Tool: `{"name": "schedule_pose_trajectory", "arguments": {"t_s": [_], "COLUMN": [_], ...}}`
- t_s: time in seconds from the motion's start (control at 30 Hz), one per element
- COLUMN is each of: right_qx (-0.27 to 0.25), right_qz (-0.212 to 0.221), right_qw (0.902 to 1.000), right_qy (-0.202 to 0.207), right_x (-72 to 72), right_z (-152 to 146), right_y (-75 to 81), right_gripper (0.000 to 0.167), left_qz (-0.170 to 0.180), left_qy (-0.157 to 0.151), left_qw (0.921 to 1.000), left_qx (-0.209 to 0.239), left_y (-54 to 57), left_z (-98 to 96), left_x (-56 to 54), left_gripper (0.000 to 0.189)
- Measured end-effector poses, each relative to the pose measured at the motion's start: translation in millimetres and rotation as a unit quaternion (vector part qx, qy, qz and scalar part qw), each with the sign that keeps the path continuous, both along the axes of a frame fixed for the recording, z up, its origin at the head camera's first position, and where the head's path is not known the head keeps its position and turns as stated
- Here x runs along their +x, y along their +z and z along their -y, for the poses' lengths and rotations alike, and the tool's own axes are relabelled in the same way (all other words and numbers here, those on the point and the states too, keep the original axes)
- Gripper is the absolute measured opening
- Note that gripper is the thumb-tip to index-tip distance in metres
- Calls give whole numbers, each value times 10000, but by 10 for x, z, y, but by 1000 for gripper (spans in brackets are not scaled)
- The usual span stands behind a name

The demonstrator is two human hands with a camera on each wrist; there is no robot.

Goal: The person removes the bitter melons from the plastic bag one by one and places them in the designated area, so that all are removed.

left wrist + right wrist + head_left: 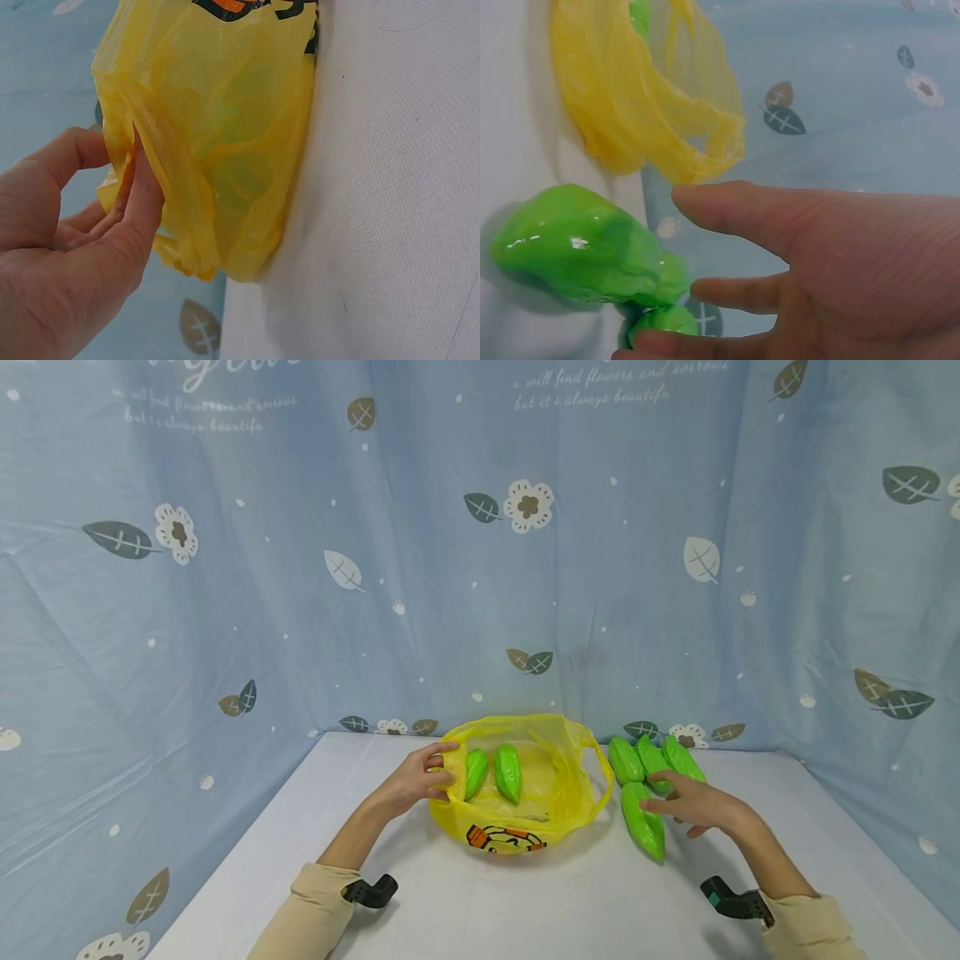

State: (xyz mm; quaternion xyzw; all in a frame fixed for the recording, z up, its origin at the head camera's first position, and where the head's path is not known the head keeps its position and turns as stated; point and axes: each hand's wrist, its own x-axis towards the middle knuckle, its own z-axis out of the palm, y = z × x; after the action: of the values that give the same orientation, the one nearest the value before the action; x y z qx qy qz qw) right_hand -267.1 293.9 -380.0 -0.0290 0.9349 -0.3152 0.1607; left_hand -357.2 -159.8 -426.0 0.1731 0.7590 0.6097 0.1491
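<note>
A yellow plastic bag [525,822] stands on the table with its mouth spread, and two shiny green, pod-shaped toy fruits [507,772] lie inside. At its left rim my left hand [414,783] pinches the film near the handle; the left wrist view shows thumb and fingers [142,195] on the folded plastic. To the right of the bag, my right hand [697,803] is over the nearest green fruit [642,827], fingers spread. In the right wrist view a gap shows between the thumb [720,210] and that fruit [577,247].
More green fruits [626,762] lie in a row behind the nearest one, close to the back curtain [420,610]. The bag's right handle loop [602,777] sticks out toward them. White table [480,910] surface extends in front, and curtain also hangs at both sides.
</note>
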Motion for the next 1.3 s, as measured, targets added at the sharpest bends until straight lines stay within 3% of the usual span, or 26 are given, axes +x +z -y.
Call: {"name": "schedule_pose_trajectory", "arguments": {"t_s": [0.73, 1.3], "right_qx": [-193, -40], "right_qz": [-112, -913], "right_qw": [9997, 9957], "right_qy": [61, 156], "right_x": [44, 168], "right_z": [-39, 68], "right_y": [81, 227], "right_gripper": [84, 80], "left_qz": [5, -26], "left_qy": [34, -12], "left_qw": [10000, 10000], "left_qx": [-56, -7], "left_y": [13, 36], "left_z": [0, -15], "left_x": [27, 44], "left_gripper": [63, 63]}}
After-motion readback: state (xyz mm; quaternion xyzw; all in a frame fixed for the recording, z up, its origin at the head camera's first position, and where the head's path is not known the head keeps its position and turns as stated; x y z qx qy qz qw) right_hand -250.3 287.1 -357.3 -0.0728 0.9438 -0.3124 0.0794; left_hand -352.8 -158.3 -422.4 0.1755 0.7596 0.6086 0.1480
